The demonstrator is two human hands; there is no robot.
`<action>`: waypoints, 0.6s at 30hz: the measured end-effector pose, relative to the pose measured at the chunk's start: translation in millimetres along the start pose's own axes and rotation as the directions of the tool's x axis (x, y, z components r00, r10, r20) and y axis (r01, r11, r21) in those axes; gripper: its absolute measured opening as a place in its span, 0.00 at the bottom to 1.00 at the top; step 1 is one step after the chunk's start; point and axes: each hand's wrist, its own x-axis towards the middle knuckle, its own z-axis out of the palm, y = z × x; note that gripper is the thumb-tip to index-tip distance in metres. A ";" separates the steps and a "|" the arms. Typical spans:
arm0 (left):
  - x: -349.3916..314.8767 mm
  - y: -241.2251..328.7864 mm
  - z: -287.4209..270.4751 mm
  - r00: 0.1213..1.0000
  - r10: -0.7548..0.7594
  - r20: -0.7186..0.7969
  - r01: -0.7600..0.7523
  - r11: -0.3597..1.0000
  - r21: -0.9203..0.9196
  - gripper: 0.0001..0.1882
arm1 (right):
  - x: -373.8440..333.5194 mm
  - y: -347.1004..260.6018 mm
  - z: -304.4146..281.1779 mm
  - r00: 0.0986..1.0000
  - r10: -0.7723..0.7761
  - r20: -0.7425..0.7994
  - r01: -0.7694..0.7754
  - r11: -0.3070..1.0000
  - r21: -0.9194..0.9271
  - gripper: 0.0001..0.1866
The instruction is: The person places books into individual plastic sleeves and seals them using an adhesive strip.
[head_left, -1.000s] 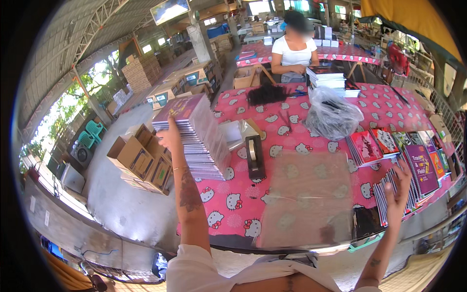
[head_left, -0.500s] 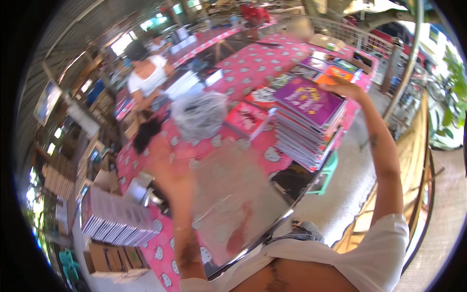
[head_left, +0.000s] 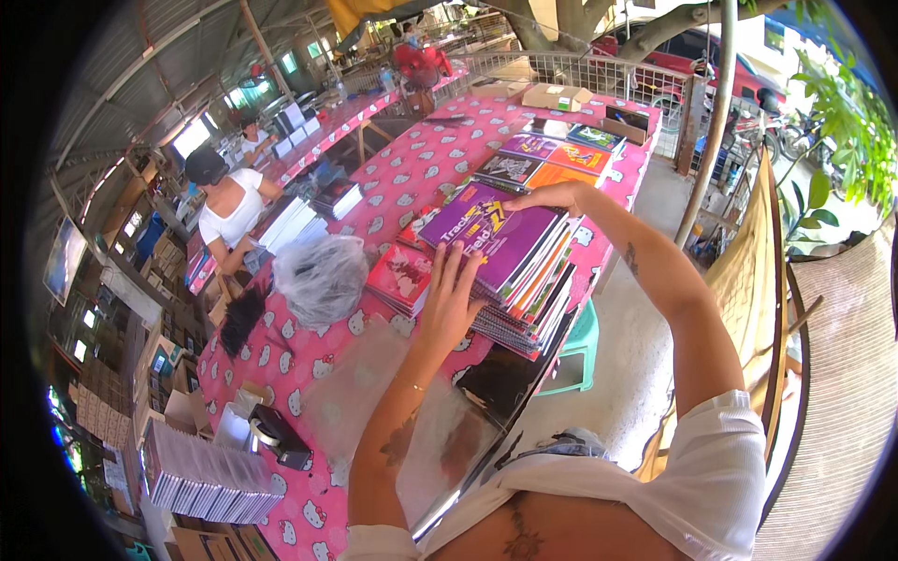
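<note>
A tall stack of spiral-bound notebooks (head_left: 535, 313) stands near the table's right edge, topped by a purple notebook (head_left: 496, 227) with yellow and white print. My left hand (head_left: 453, 294) has its fingers spread against the near-left edge of this top notebook, fingertips on the cover. From the right, my right hand (head_left: 554, 198) lies over the far-right part of the same cover with its visible fingers stretched out. Some of its fingers are hidden. Left of the stack is a red notebook pile (head_left: 404, 279); beyond it lie orange notebooks (head_left: 564, 178) and a black-covered notebook (head_left: 508, 169).
A crumpled clear plastic bag (head_left: 321, 280) and a black tape dispenser (head_left: 279, 438) rest on the pink patterned tablecloth (head_left: 388, 154). Wrapped books (head_left: 210, 477) stand at lower left. A person in white (head_left: 229, 210) handles papers across the table. A green stool (head_left: 575, 351) stands beside it.
My left hand has swung from over the plastic sheet to the stack, touching the purple notebook. My right hand remains at the stack. The view has shifted toward the right.
</note>
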 end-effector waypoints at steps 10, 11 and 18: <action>-94.3 -0.8 -55.1 0.902 0.301 -0.309 -0.202 0.928 0.314 0.31 | -10.2 -34.5 101.7 0.796 -0.513 0.322 0.171 0.700 0.694 0.20; -115.7 -3.0 -61.0 0.913 0.265 -0.309 -0.157 0.930 0.333 0.31 | -10.9 -41.5 124.7 0.756 -0.523 0.394 0.111 0.696 0.709 0.19; -243.8 54.4 -199.3 0.976 -0.024 -0.215 0.122 0.881 0.457 0.33 | -12.7 -99.7 326.7 0.624 -0.582 0.521 -0.036 0.645 0.763 0.45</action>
